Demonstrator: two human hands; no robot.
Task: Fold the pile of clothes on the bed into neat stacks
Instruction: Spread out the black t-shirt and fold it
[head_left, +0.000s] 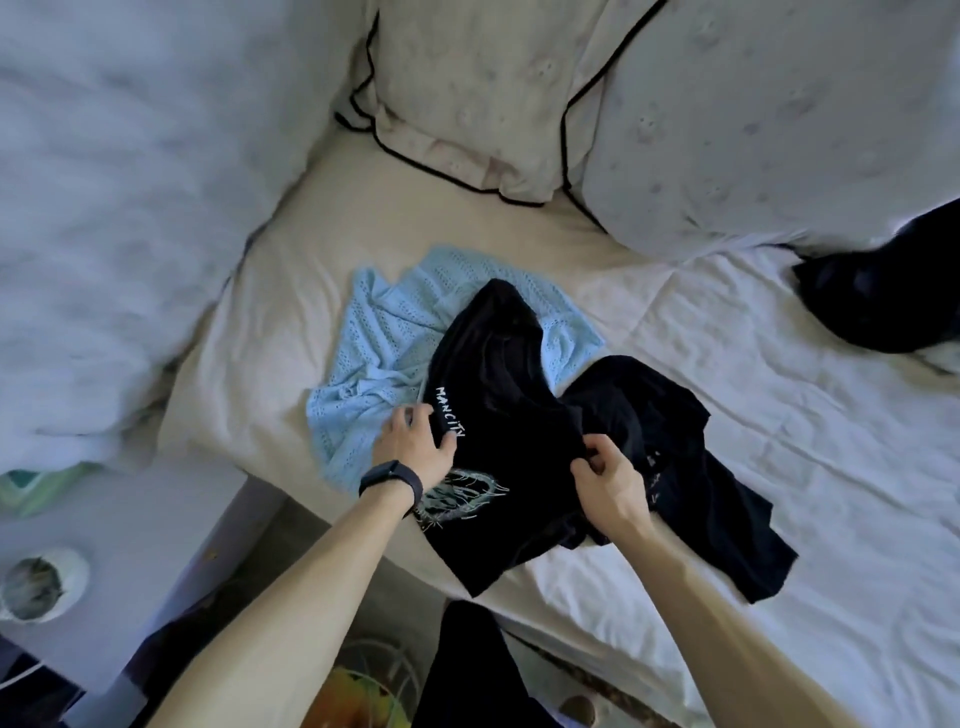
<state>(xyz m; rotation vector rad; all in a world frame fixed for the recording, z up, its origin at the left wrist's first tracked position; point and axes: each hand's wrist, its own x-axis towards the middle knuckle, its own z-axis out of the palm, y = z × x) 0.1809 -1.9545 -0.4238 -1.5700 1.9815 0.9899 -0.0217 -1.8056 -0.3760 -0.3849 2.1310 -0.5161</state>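
- Black shirt (519, 415) lay crumpled near the bed's (727, 364) front edge, overlapping a pale blue knit (384, 332).
- Left hand (415, 447) gripped the shirt's edge beside the white lettering. Right hand (608, 478) pinched a bunched fold.
- Risk: lifting drags the knit along, as the shirt lay on it.
- Risk: dark cloth (701, 467) touched the shirt's right side, so the wrong layer was easily caught.
- Risk: the lower corner reached the mattress edge and might slip off.
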